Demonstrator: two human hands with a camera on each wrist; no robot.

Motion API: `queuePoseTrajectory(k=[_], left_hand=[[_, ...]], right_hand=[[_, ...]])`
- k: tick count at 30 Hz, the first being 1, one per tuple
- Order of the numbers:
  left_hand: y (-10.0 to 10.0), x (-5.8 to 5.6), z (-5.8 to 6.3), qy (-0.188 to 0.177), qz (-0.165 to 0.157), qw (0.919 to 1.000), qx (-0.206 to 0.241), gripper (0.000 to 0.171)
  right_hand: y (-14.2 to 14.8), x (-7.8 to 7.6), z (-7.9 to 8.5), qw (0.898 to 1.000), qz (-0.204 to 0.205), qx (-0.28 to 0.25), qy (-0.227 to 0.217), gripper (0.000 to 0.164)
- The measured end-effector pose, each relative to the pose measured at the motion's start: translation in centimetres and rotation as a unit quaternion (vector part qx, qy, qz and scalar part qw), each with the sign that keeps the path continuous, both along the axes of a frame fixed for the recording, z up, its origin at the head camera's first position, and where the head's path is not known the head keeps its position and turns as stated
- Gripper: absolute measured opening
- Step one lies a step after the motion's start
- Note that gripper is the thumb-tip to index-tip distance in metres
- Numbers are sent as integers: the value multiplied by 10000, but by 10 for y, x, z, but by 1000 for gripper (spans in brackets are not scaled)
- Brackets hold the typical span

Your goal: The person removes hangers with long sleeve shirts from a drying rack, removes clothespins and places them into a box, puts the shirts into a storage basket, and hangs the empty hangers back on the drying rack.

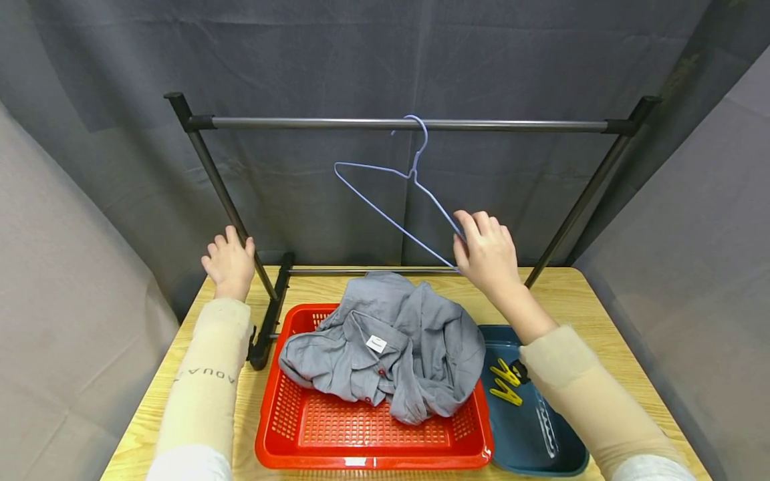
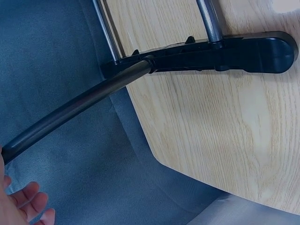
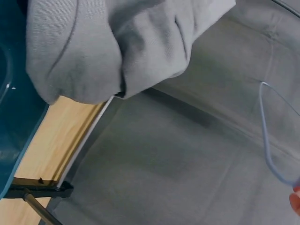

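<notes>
A light-purple hanger (image 1: 374,205) hangs tilted, its hook over the top bar of the rack. My right hand (image 1: 484,254) pinches the hanger's lower right end; only its fingertips show at the edge of the right wrist view, by the hanger (image 3: 265,126). My left hand (image 1: 230,264) is beside the rack's dark left post (image 1: 212,167), fingers spread and thumb overlapping the post. Below, a crumpled grey shirt (image 1: 421,347) with red buttons and a white label lies in a red basket (image 1: 373,461).
The metal rack's top bar (image 1: 301,123) spans the view, and its black foot (image 1: 267,327) stands on the wooden table (image 1: 565,294). Right of the basket, a dark blue tray (image 1: 523,441) holds yellow clips (image 1: 506,393) and a small black item. Grey cloth (image 1: 313,53) hangs behind.
</notes>
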State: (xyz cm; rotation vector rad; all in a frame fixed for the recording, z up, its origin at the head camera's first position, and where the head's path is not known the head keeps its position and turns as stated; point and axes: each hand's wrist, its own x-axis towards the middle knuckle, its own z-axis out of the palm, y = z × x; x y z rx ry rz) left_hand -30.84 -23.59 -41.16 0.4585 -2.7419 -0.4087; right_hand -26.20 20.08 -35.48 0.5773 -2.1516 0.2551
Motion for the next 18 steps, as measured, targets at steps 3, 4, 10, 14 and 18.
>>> queuePoseTrajectory(k=[3,4,10,14,18], left_hand=[[0,0,0,5,-13,10000,17,49],[0,0,0,-9,-16,10000,13,49],[-1,0,-1,8,-59,10000,-17,51],[-1,-1,-2,154,-113,9998,-92,50],[1,-2,-2,275,-108,9995,-106,49]], right_hand=[[1,5,7,9996,278,-80,-52,36],[1,7,10,9992,385,-128,-58,36],[11,14,24,9945,927,-481,75,32],[23,16,27,9912,1140,-641,223,29],[37,15,23,9887,1072,-995,333,25]])
